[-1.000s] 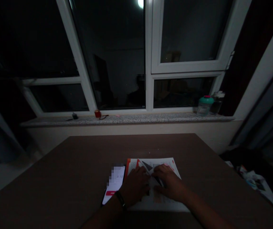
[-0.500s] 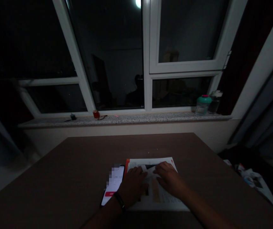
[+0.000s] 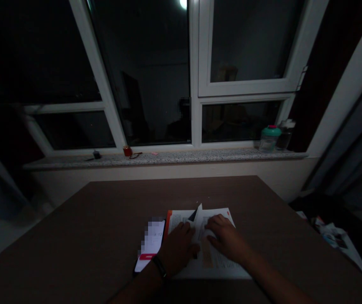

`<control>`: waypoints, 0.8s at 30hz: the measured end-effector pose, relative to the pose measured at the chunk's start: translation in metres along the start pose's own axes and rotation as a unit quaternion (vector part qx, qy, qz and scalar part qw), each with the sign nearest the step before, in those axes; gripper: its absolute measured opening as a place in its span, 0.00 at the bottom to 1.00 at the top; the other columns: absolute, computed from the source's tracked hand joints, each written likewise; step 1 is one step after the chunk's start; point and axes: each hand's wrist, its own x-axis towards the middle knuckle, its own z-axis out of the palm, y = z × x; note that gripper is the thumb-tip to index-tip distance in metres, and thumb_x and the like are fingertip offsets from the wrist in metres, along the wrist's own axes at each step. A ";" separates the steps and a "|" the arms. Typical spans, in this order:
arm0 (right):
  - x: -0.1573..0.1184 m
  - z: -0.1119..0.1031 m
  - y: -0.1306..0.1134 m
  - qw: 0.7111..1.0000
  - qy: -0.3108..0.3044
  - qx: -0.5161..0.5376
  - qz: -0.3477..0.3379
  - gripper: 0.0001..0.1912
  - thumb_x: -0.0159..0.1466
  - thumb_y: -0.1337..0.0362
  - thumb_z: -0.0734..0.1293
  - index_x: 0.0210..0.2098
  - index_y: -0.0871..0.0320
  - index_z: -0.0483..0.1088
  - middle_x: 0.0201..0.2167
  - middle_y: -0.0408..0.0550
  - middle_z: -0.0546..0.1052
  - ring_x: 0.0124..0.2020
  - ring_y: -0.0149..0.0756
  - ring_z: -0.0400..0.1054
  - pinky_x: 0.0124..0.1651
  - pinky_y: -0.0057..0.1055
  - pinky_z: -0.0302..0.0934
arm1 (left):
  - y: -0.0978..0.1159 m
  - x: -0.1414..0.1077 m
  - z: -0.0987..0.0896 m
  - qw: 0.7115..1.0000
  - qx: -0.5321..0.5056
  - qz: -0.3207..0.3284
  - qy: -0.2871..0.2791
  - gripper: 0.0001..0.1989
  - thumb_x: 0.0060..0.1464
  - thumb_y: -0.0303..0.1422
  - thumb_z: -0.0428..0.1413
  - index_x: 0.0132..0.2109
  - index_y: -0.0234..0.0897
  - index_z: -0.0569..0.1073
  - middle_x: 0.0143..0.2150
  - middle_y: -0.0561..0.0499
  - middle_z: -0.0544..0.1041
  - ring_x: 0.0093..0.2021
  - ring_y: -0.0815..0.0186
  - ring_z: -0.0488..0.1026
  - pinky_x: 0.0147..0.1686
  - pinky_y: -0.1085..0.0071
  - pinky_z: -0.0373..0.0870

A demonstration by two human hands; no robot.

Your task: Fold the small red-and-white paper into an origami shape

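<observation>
My left hand, with a dark band at its wrist, rests over the left part of a printed book on the brown table. Its fingers are curled at a white folded sheet of paper; the exact grip is partly hidden. A pointed flap of this paper stands up between my hands, with a dark patch beside it. My right hand lies on the right side of the book, fingers bent and thumb apart, close to the paper. Left of the book, a phone with a lit screen lies beside my left wrist.
The brown table reaches to the wall below the window. On the granite sill stand a small red jar, a small dark bottle and a green-lidded bottle. Crumpled papers lie beyond the table's right edge.
The paper's pointed flap has risen upright between my hands, where it lay lower before. Both hands stay in nearly the same place.
</observation>
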 end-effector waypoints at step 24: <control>0.002 0.005 0.005 0.999 0.023 -0.020 0.020 0.13 0.59 0.68 0.68 0.45 0.56 0.73 0.43 0.50 0.73 0.49 0.45 0.62 0.53 0.40 0.57 | 0.005 0.001 0.003 0.993 -0.061 0.081 0.052 0.16 0.64 0.41 0.55 0.54 0.39 0.69 0.55 0.45 0.70 0.56 0.56 0.67 0.55 0.59 0.66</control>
